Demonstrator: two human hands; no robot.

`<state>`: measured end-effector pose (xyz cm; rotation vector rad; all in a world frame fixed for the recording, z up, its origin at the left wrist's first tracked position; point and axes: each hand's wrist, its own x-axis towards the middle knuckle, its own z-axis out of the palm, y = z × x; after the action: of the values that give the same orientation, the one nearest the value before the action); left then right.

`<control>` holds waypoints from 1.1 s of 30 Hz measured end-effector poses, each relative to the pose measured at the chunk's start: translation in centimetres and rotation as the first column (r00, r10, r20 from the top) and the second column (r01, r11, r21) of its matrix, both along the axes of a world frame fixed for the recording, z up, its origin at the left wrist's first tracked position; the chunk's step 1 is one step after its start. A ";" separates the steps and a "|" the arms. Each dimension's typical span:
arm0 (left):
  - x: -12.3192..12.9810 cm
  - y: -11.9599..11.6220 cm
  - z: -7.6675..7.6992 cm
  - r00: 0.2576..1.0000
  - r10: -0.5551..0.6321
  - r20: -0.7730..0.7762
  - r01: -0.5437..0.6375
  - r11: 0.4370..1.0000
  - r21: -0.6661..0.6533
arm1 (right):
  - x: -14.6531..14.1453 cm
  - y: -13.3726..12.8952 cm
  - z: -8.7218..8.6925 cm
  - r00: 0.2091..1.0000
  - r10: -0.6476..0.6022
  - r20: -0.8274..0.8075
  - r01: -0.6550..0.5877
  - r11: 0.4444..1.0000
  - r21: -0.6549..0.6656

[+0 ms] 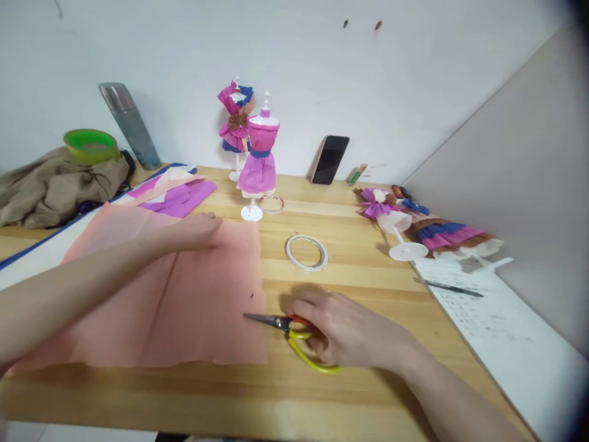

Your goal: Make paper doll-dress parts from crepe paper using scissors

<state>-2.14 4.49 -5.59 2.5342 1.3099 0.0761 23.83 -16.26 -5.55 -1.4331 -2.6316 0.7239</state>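
Observation:
A large peach sheet of crepe paper [211,307] lies spread on the table, creased down its middle. My left hand [200,231] is at its far edge, fingers curled together on the paper. To the right of the sheet, my right hand [331,325] holds scissors [301,344] with one red and one yellow handle. Their dark blades look closed, and the tips reach over the paper's right margin. A small dark speck lies on the sheet near the tips. Beyond my right hand rests a roll of narrow white tape [288,253].
Two small dress forms in paper dresses, one pink [257,172], stand by the wall near a phone [330,161]. More paper dresses [453,236] lie at right beside a pen [453,288] and written sheet. At left are a bottle [133,129], brown cloth [41,184] and green tape roll [92,146].

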 end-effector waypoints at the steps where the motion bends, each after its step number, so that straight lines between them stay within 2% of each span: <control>1: 0.5 0.5 -0.2 0.999 -0.008 -0.038 0.008 1.000 -0.014 | 0.3 0.1 -0.1 0.999 -0.016 -0.029 0.017 1.000 0.011; 5: 1.4 1.1 -0.1 0.983 -0.074 -0.167 0.065 0.996 -0.056 | 1.8 0.6 0.2 0.978 -0.107 -0.177 0.111 0.994 0.013; 8: 2.0 0.0 0.7 0.990 -0.127 -0.057 0.119 0.984 -0.132 | 3.1 1.0 0.7 0.907 -0.244 -0.343 0.222 0.970 -0.102; 10: 2.5 -0.7 1.1 0.977 -0.143 0.157 0.179 0.953 -0.245 | 3.7 1.3 0.8 0.767 -0.371 -0.523 0.298 0.929 -0.222; 12: 3.1 -1.2 1.3 0.924 -0.108 0.367 0.251 0.895 -0.369 | 4.0 1.7 0.7 0.556 -0.473 -0.683 0.340 0.880 -0.332; 14: 3.7 -1.4 1.3 0.876 -0.057 0.478 0.286 0.861 -0.422 | 4.0 2.0 0.3 0.382 -0.543 -0.748 0.349 0.834 -0.427; 17: 4.8 -1.7 1.3 0.847 -0.023 0.531 0.263 0.886 -0.381 | 3.6 2.3 -0.4 0.257 -0.620 -0.741 0.370 0.772 -0.517; 20: 6.2 -2.0 1.7 0.834 0.022 0.551 0.209 0.912 -0.353 | 2.9 2.5 -1.2 0.218 -0.659 -0.720 0.388 0.735 -0.555; 24: 7.9 -2.1 2.5 0.868 0.080 0.490 0.061 0.962 -0.266 | 1.9 2.7 -1.9 0.338 -0.663 -0.668 0.415 0.742 -0.527; 27: 8.2 -1.5 2.3 0.885 0.073 0.461 0.046 0.970 -0.241 | 1.9 3.0 -1.9 0.372 -0.653 -0.660 0.496 0.741 -0.453; 33: 7.1 -0.6 0.5 0.936 -0.066 0.345 0.196 0.912 -0.359 | 3.9 3.9 -2.0 0.182 -0.715 -0.675 0.533 0.648 -0.543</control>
<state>4.97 3.86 -5.11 2.1491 0.9144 0.1793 27.73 -12.34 -7.52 -1.4325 -1.0303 1.1501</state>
